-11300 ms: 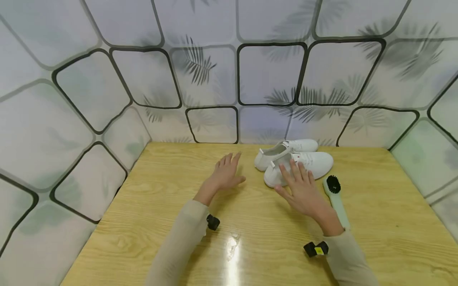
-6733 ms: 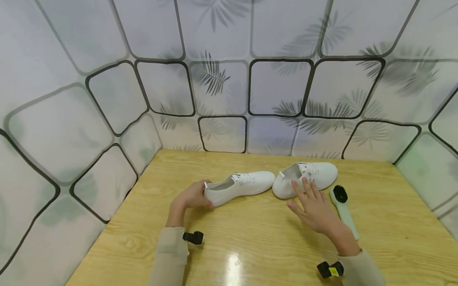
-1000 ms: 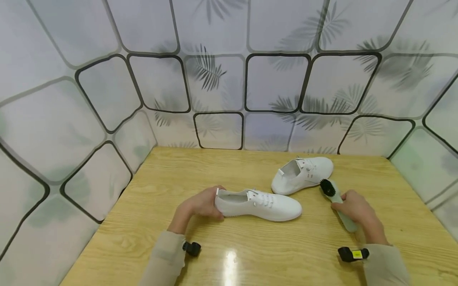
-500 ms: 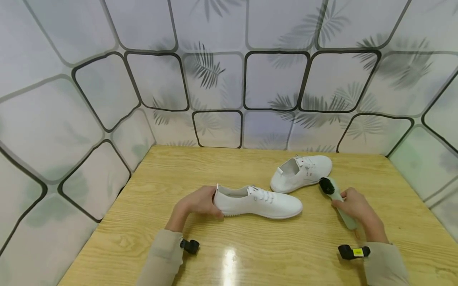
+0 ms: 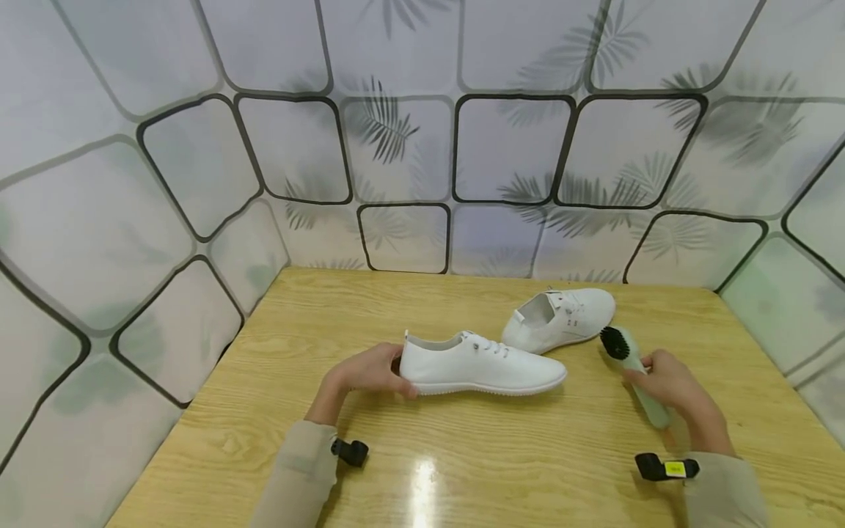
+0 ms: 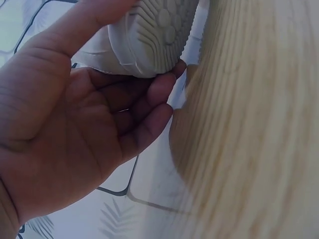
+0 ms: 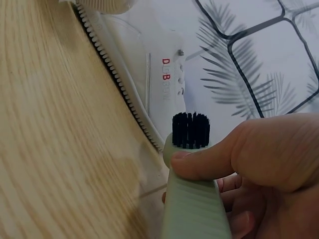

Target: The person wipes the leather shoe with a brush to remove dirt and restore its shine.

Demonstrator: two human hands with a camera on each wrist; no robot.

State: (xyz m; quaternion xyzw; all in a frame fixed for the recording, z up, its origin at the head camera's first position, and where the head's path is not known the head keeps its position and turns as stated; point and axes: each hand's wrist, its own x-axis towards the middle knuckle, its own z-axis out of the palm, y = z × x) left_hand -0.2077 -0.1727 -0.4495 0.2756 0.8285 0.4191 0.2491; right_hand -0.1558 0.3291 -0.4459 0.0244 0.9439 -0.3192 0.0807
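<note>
In the head view my left hand (image 5: 376,370) grips the heel of a white lace-up shoe (image 5: 478,367). The shoe lies sideways to me, toe to the right, tilted so the edge of its sole shows. From the left wrist, the thumb and curled fingers (image 6: 159,89) are round the heel, with the ridged sole (image 6: 162,30) in sight. My right hand (image 5: 673,385) holds a pale green brush (image 5: 650,400), its black bristles (image 7: 191,130) facing up. In the right wrist view the thumb presses on the handle just below the bristles.
Behind the held shoe stands the second white shoe (image 5: 561,319), near the brush head, with red letters on its side. Both are at the wooden table (image 5: 370,477). A patterned sheet (image 5: 403,161) closes off the back and sides.
Earlier both shoes stood together and the brush lay on the table. My left hand took one shoe leftward and forward; my right picked up the brush. Just now the shoe has tilted.
</note>
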